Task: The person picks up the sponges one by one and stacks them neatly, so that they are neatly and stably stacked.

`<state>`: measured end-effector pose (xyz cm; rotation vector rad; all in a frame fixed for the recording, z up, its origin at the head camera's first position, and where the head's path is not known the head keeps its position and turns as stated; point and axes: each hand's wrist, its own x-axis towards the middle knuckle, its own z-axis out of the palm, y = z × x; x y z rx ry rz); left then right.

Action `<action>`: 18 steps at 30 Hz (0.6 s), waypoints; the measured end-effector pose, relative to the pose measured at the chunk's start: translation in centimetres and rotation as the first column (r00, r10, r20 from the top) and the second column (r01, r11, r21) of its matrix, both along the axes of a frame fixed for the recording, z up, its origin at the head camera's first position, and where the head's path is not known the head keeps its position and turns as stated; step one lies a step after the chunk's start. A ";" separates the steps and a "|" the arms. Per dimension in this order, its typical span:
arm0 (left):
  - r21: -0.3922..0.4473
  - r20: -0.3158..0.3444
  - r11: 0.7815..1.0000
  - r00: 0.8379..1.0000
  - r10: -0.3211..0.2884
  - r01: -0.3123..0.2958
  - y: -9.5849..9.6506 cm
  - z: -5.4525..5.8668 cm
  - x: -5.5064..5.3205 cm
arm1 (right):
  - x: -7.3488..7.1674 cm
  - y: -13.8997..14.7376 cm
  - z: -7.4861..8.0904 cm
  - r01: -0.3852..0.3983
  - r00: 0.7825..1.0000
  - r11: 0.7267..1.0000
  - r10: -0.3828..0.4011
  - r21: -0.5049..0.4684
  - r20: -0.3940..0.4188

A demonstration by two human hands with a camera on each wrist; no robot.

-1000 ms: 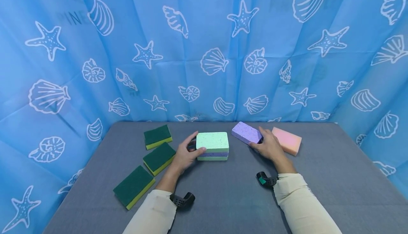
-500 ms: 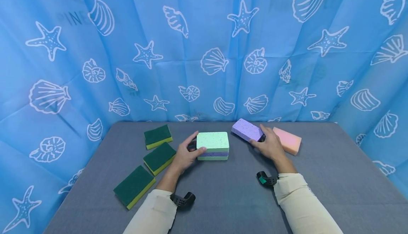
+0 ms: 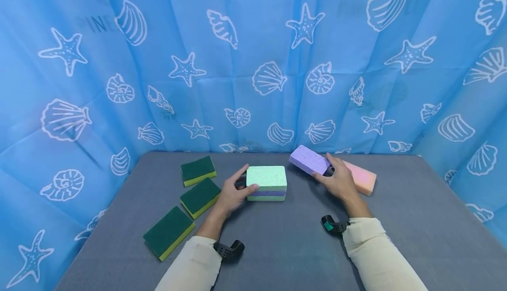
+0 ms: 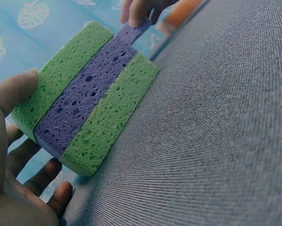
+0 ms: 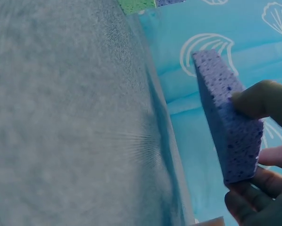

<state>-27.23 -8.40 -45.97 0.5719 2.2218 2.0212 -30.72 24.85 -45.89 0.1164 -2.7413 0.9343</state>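
Observation:
A stack of three sponges stands mid-table: a light green top sponge point(image 3: 266, 177), a purple middle sponge point(image 4: 87, 87) and a green bottom sponge point(image 4: 111, 115). My left hand point(image 3: 232, 196) holds the stack's left end. Its thumb presses the front of the top sponge, the index finger reaches round the back corner, and the other fingers show low beside the end. To the right, my right hand point(image 3: 339, 180) pinches a loose purple sponge point(image 3: 310, 160) by its near right end, thumb on one side and fingers on the other. That sponge is held tilted, above the table.
A pink-orange sponge point(image 3: 361, 179) lies just behind my right hand. On the left lie three green-and-yellow scrub sponges, the back one point(image 3: 198, 169), the middle one point(image 3: 200, 195) and the front one point(image 3: 169, 232). A blue shell-print curtain point(image 3: 253, 79) hangs behind the grey-covered table point(image 3: 285, 247).
My right hand has raised the loose purple sponge slightly from its earlier place. My left hand keeps its hold on the stack. The head view has shifted a little.

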 end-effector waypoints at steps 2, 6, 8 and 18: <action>-0.007 -0.005 1.000 1.000 -0.001 0.001 0.0 0.1 0.1 | 0.1 0.0 0.3 0.001 1.000 1.000 -0.001 -0.003 -0.005; -0.008 -0.013 1.000 1.000 -0.002 0.001 0.0 0.1 0.2 | 0.5 -0.2 0.9 -0.004 1.000 1.000 0.003 -0.019 -0.026; -0.004 -0.011 1.000 1.000 -0.006 0.006 0.0 0.1 0.2 | 0.6 -0.3 1.2 -0.014 0.999 0.999 0.013 -0.032 -0.046; -0.008 -0.017 1.000 1.000 -0.001 0.001 0.0 0.2 0.1 | 1.0 -0.3 2.3 -0.090 0.983 0.992 0.074 -0.091 -0.169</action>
